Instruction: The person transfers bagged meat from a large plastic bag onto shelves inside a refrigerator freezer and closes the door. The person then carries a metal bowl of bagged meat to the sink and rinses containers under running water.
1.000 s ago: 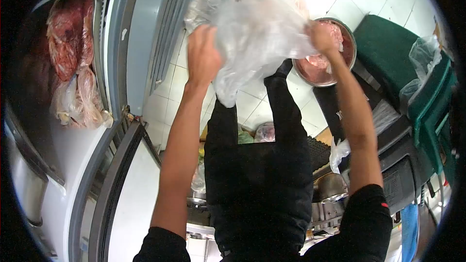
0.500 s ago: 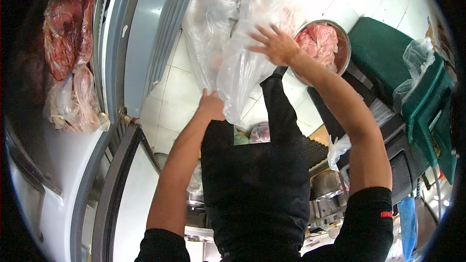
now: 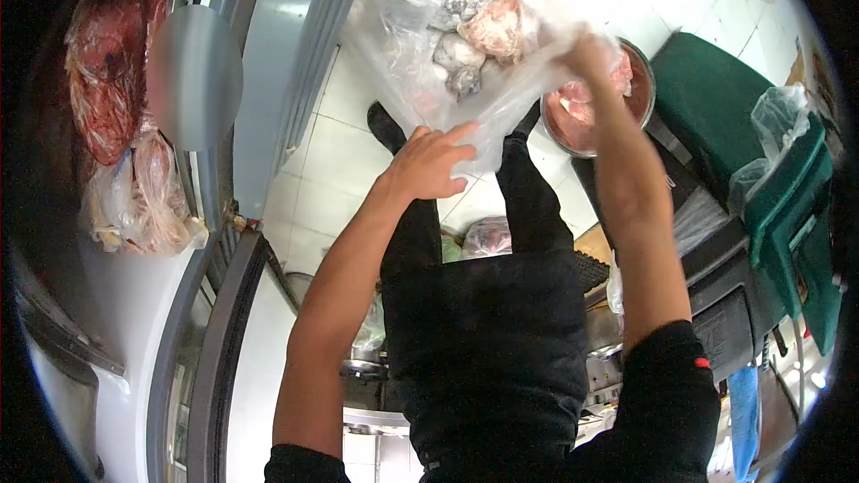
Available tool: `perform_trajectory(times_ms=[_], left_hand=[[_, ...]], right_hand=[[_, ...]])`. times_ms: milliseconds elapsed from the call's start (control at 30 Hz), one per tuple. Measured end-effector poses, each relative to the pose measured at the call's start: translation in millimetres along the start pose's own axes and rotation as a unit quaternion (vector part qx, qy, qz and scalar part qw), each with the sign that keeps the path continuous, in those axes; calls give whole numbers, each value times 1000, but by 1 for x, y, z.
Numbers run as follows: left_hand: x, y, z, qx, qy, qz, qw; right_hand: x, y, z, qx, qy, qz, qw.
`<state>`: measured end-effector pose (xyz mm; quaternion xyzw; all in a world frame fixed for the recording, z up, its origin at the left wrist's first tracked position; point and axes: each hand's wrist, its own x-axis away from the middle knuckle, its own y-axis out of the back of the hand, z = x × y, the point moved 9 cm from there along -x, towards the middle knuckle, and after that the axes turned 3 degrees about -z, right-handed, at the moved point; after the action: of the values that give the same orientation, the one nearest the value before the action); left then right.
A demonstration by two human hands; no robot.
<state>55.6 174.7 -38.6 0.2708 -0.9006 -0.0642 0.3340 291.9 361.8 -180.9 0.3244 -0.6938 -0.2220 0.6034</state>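
A large clear plastic bag (image 3: 501,116) hangs spread in front of me, its mouth wide. Inside it lie several wrapped lumps (image 3: 461,49), some grey and some pale pink like meat. My left hand (image 3: 429,161) rests against the bag's near edge with its fingers apart. Blurred by motion, my right hand (image 3: 586,58) is closed on the bag's right edge, which is pulled taut toward it. Just beyond that hand stands a round metal bowl (image 3: 649,80) with pink raw meat (image 3: 577,103), partly hidden by my wrist and forearm.
At left an opened refrigerator or freezer (image 3: 152,304) holds dark red meat in plastic (image 3: 107,80). A green plastic chair or stool (image 3: 707,80) with a clear bag (image 3: 774,125) on it stands at right. White floor tiles (image 3: 327,161) lie under my feet.
The bag's mouth has been spread apart, so the lumps inside now show. My right hand has moved right and closed on the edge; my left hand has moved up and right.
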Motion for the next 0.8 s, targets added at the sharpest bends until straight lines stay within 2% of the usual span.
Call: perform_trajectory(times_ms=[33, 67, 100, 133, 167, 200, 233, 267, 300, 333, 367, 433, 467, 500, 533, 567, 600, 633, 667, 700, 733, 767, 800], left_hand=[[-1, 4, 4, 15, -18, -49, 999], [-3, 9, 4, 31, -39, -98, 994], [-6, 2, -1, 37, -40, -92, 994], [-14, -10, -4, 16, -29, -47, 998], [-25, -16, -6, -10, -16, -9, 1000], [-33, -26, -9, -47, 8, 31, 998], [-39, -29, -15, -49, 7, 30, 998], [-43, -39, -9, -68, 54, 59, 994], [-43, -50, 0, -84, 104, 90, 987], [-42, -60, 6, -86, 116, 115, 983], [-41, -67, 9, -82, 123, 120, 982], [-34, -66, 8, -91, 117, 87, 985], [-31, -63, 13, -97, 125, 84, 984], [-21, -51, 11, -88, 130, 3, 988], [-7, -41, 4, -74, 133, -77, 985], [4, -41, -2, -72, 138, -77, 985], [21, -22, -7, -37, 150, -162, 975], [37, 4, -11, -6, 157, -258, 953], [49, 16, -15, -14, 152, -277, 949], [66, 23, -13, 47, 172, -309, 934], [84, 26, -14, 109, 189, -337, 916], [96, 27, -25, 100, 181, -351, 913], [108, 26, -29, 103, 200, -354, 908]], right_hand=[[-14, 7, -14, 0, 4, 1, 1000], [-26, 27, -32, -69, -12, -36, 997], [-25, 46, -50, -136, -36, -67, 988], [-11, 70, -28, -119, -11, -46, 992], [10, 100, 5, -46, 9, -5, 999], [14, 109, 33, -3, 40, -37, 999], [17, 114, 68, 1, 119, -143, 983], [24, 115, 109, -45, 223, -215, 950], [40, 110, 150, -17, 310, -321, 895], [71, 108, 183, 8, 400, -398, 826], [44, 56, 201, 50, 362, -194, 910], [-17, -6, 173, 155, 160, -103, 969], [-12, -5, 166, 197, 148, -226, 942], [5, -5, 157, 234, 132, -338, 902], [-3, -20, 155, 253, 177, -273, 911], [-6, -18, 151, 252, 181, -272, 911], [-15, -26, 147, 147, 241, -186, 941], [-29, -24, 143, 41, 296, -110, 948], [-18, -3, 142, 57, 338, -211, 916], [-15, 7, 142, 33, 358, -224, 906], [-10, 21, 141, 5, 355, -174, 919], [1, 33, 135, -23, 349, -122, 929], [11, 50, 131, -54, 341, -158, 925]])
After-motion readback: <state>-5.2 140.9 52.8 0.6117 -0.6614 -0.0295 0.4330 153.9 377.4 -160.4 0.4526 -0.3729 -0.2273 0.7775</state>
